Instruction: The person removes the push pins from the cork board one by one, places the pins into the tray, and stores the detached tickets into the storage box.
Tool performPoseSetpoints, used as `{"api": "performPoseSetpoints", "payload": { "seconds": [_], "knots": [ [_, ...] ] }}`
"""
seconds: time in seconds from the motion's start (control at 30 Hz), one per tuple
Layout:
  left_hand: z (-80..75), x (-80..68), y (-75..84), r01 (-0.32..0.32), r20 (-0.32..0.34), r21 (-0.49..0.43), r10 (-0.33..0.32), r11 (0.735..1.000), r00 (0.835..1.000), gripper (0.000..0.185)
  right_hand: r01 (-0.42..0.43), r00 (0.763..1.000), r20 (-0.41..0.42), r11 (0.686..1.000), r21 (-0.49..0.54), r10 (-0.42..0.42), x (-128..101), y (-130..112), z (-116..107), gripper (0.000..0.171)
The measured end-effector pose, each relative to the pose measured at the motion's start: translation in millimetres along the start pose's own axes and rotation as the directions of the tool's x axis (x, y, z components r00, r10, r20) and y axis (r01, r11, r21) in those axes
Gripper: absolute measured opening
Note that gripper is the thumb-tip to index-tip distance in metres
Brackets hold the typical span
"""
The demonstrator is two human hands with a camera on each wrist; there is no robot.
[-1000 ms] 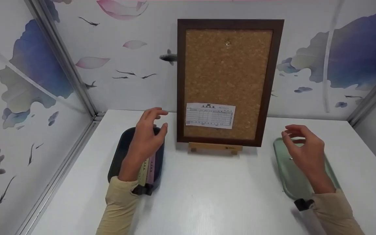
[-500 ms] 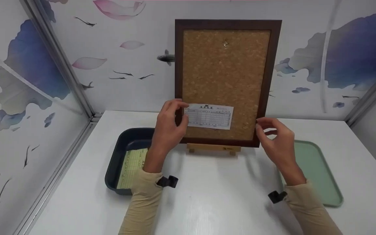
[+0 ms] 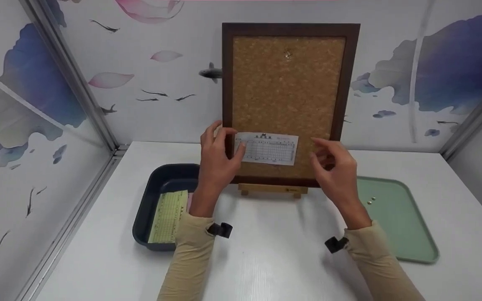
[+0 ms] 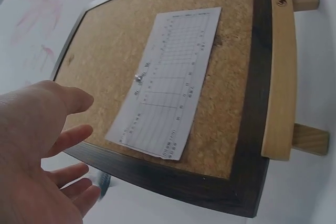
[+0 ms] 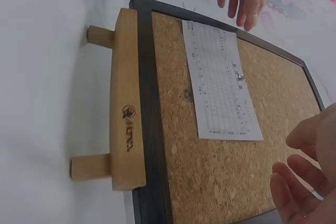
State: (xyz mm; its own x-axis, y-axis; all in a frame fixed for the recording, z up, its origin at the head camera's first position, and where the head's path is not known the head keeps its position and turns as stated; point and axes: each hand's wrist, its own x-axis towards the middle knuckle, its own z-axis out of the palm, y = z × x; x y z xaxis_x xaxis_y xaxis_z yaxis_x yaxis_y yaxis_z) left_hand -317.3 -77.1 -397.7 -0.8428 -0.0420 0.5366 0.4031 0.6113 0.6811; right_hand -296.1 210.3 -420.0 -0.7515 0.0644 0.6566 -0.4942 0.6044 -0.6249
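Printed slip (image 3: 268, 150) lies flat low on the cork board (image 3: 283, 100), with a small clear pin (image 4: 138, 78) at the middle of its upper edge; its long axis runs across the board, nearly level, right end a little lower; left hand (image 3: 220, 156) is nearer, just beside the slip's left end, fingers bent, thumb apart from them; right hand (image 3: 336, 171) stands off the right end, across bare cork, loosely bent, thumb and forefinger parted; a gleam among its fingers is too small to name; which end gets handled probably decides the arm.
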Motion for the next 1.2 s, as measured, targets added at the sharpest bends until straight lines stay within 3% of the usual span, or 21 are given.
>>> {"api": "performPoseSetpoints", "payload": {
  "seconds": [0.23, 0.5, 0.83, 1.0, 1.2],
  "knots": [
    [6.2, -5.6, -12.6, 0.005, 0.016, 0.009, -0.005, 1.000, 1.000, 0.040, -0.016, 0.993, 0.114, 0.999, 0.052, 0.010, 2.3, -5.9, 19.8, 0.037],
    [5.7, -5.0, -13.5, 0.038, 0.002, 0.020, -0.038, 0.999, 0.999, 0.045, -0.048, 0.982, 0.188, 0.995, 0.084, 0.031, 5.4, -5.9, 38.3, 0.040],
    [9.1, -2.8, -17.9, 0.053, 0.025, 0.012, -0.053, 0.999, 0.998, 0.044, -0.052, 0.983, 0.181, 0.994, 0.095, 0.034, 8.5, -8.1, 51.9, 0.035],
    [10.2, -2.6, -20.5, 0.066, 0.000, -0.013, -0.066, 0.998, 0.998, 0.038, -0.054, 0.983, 0.182, 0.992, 0.111, 0.033, 11.6, -14.5, 59.0, 0.034],
    [18.0, -2.1, -26.4, 0.033, -0.044, -0.029, -0.035, 0.999, 0.998, 0.025, -0.065, 0.983, 0.178, 0.993, 0.100, 0.046, 11.7, -19.2, 65.5, 0.031]
  ]
}}
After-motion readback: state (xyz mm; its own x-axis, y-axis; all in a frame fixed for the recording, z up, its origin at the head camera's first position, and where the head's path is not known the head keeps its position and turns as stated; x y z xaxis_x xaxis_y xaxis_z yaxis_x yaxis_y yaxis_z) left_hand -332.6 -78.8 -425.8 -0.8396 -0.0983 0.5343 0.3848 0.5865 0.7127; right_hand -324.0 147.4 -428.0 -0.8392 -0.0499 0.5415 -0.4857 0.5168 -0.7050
